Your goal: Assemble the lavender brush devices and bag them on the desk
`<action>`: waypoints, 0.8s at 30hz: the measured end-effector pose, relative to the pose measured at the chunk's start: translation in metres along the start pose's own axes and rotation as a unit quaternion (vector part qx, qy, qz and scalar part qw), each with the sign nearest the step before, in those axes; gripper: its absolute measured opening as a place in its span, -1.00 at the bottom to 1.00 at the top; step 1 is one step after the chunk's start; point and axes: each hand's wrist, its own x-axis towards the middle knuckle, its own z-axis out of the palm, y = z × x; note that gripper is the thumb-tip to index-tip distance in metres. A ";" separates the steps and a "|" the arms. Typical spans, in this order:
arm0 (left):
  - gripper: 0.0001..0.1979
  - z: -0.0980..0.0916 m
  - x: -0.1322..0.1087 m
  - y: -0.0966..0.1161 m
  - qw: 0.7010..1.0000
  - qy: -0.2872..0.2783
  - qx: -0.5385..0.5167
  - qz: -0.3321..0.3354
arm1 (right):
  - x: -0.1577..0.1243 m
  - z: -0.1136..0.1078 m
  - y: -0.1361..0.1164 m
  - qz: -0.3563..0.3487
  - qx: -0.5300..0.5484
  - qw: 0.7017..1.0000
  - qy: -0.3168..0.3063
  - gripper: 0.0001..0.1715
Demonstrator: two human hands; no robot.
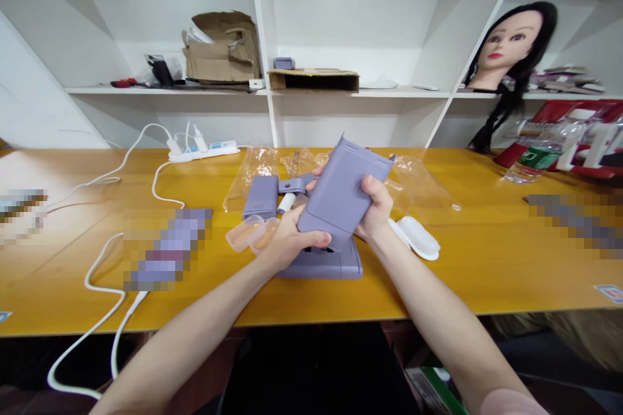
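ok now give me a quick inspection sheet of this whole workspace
surface: yellow wooden table top, pixelated patches hide parts of it
job's things: flat lavender plastic case held above a lavender plastic base, small lavender plastic block on the table beyond
clutter: clear plastic bags, clear oval plastic trays, white oval plastic piece
hands: left hand grips the case's lower part, right hand grips its right side
cables: white cords run from a white power strip and over the table's front edge
surroundings: white shelves behind, brown cardboard box, mannequin head with long dark hair, clear plastic water bottle
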 end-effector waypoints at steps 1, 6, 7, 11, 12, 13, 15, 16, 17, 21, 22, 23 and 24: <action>-0.64 -0.001 0.001 -0.001 1.000 0.000 -0.019 -0.001 | 0.000 0.000 0.001 0.005 0.003 1.000 0.002 -0.38; -0.62 -0.002 0.001 -0.002 0.994 -0.021 -0.090 -0.058 | 0.000 0.000 0.005 0.029 0.013 0.999 0.033 -0.38; -0.61 -0.002 0.001 -0.002 0.993 -0.025 -0.097 -0.067 | 0.000 0.000 0.006 0.029 0.015 0.999 0.042 -0.37; -0.57 -0.004 0.001 0.005 0.990 -0.040 -0.103 -0.089 | 0.001 0.000 0.009 0.036 0.026 0.998 0.043 -0.39; -0.57 -0.004 0.002 0.007 0.990 -0.041 -0.102 -0.093 | 0.001 -0.001 0.009 0.038 0.026 0.998 0.035 -0.41; -0.58 -0.004 0.002 0.009 0.989 -0.041 -0.100 -0.099 | 0.002 -0.001 0.009 0.039 0.026 0.999 0.026 -0.42; -0.59 -0.004 0.002 0.013 0.987 -0.045 -0.098 -0.116 | 0.003 -0.002 0.008 0.040 0.028 0.999 0.010 -0.42; -0.59 -0.004 0.002 0.013 0.986 -0.049 -0.096 -0.126 | 0.004 -0.003 0.008 0.042 0.029 0.999 0.004 -0.40; -0.59 -0.004 0.002 0.014 0.986 -0.053 -0.092 -0.132 | 0.004 -0.003 0.007 0.044 0.029 0.999 0.001 -0.38; -0.60 -0.004 0.002 0.010 0.993 -0.036 -0.063 -0.098 | 0.003 -0.003 0.007 0.040 0.025 0.999 0.008 -0.33; -0.60 -0.003 0.002 0.009 0.995 -0.023 -0.055 -0.081 | 0.003 -0.002 0.007 0.035 0.025 0.999 0.013 -0.34; -0.60 -0.003 0.002 0.009 0.997 -0.013 -0.048 -0.066 | 0.002 -0.002 0.007 0.030 0.025 0.999 0.020 -0.36; -0.60 -0.002 0.002 0.009 0.998 -0.004 -0.039 -0.051 | 0.002 -0.001 0.006 0.025 0.026 0.999 0.027 -0.38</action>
